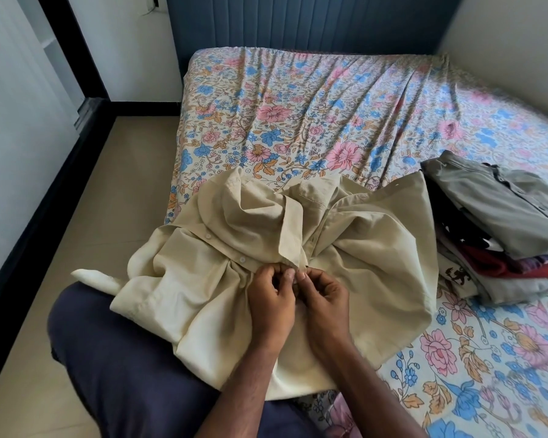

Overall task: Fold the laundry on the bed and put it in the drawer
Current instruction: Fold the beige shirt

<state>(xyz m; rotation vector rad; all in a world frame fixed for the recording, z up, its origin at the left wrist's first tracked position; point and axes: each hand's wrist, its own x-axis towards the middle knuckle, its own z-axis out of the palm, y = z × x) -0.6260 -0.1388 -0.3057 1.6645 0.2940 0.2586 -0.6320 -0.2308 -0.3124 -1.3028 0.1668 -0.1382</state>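
Note:
A beige button-up shirt (361,248) lies crumpled on the near part of the bed (298,105), partly over my lap. My left hand (271,300) and my right hand (325,300) meet at the shirt's front placket, and the fingertips of both pinch the cloth there beside a white button. A stack of folded clothes (500,235), with a grey-green shirt on top, sits on the bed to the right of the beige shirt. No drawer is in view.
The bed has a floral sheet and a dark blue headboard (314,20) at the far end. My leg in dark trousers (124,358) hangs over the bed's left side. A tiled floor strip (92,216) runs between the bed and the white wall.

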